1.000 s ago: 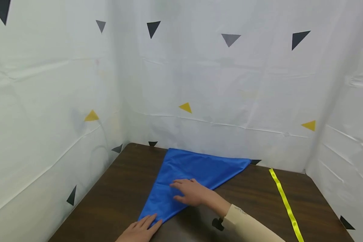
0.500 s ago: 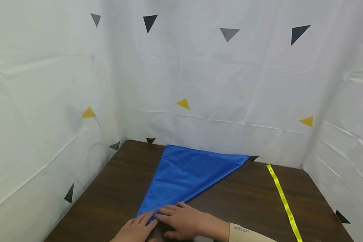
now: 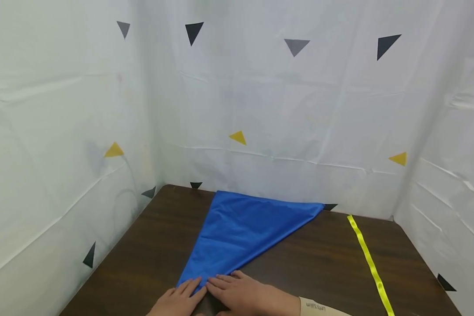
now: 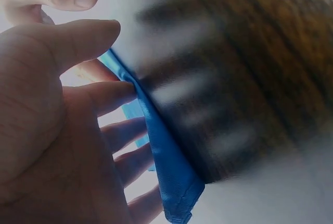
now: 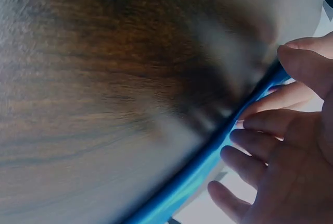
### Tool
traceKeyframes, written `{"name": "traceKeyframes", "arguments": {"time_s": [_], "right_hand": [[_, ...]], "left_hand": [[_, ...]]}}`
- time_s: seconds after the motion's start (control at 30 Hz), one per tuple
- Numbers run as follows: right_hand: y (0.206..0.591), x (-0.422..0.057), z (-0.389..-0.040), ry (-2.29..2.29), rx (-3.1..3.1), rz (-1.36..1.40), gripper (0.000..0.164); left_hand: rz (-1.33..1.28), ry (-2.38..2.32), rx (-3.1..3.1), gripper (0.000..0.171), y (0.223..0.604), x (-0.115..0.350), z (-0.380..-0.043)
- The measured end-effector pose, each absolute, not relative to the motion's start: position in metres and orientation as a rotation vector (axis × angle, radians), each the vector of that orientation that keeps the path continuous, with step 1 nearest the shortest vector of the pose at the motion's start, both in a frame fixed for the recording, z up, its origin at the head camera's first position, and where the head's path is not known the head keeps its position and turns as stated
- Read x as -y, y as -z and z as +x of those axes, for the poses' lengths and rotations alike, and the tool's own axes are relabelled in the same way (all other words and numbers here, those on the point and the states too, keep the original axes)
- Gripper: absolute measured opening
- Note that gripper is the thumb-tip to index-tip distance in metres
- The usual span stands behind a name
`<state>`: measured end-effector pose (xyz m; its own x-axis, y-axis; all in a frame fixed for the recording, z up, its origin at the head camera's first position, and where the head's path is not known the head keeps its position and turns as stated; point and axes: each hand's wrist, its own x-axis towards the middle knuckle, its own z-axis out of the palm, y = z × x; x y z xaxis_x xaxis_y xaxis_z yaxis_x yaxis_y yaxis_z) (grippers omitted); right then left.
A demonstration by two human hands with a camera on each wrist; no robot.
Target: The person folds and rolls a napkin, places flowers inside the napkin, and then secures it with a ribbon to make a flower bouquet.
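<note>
A blue cloth, folded to a triangle with light creases, lies on the dark wooden table. My left hand rests on its near corner with fingers stretched forward. Close beside it, the straight fingers of my right hand touch the folded slanting edge. In the left wrist view, the fingers of the left hand lie along the fold of the cloth, thumb apart from them. The right wrist view has the fingers of the right hand spread against the cloth edge.
A yellow ribbon runs lengthwise along the right part of the table. White sheeting with black, grey and yellow triangles hangs behind the table and on both sides.
My right hand has come from the middle of the cloth down to the near corner, beside the left hand. The left hand stays at the corner. The head view has shifted slightly.
</note>
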<state>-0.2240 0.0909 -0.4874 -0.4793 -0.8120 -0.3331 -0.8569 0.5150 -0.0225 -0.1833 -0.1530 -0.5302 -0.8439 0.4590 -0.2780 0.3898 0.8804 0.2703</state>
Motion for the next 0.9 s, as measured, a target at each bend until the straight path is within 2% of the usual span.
{"name": "traceKeyframes", "arguments": {"time_s": [0.23, 0.53, 0.9], "right_hand": [[0.486, -0.090, -0.218, -0.380, -2.518, -1.361, 0.071], [0.484, -0.092, -0.213, -0.377, -2.549, -1.316, 0.070], [0.483, -0.103, -0.218, -0.325, -2.616, -1.185, 0.073]], "left_hand": [[0.639, -0.257, -2.784, 0.071, 0.530, 0.147, -0.180], [0.676, -0.236, -2.803, 0.073, 0.546, 0.153, -0.182], [0.734, -0.227, -2.798, 0.068, 0.532, 0.157, -0.176]]}}
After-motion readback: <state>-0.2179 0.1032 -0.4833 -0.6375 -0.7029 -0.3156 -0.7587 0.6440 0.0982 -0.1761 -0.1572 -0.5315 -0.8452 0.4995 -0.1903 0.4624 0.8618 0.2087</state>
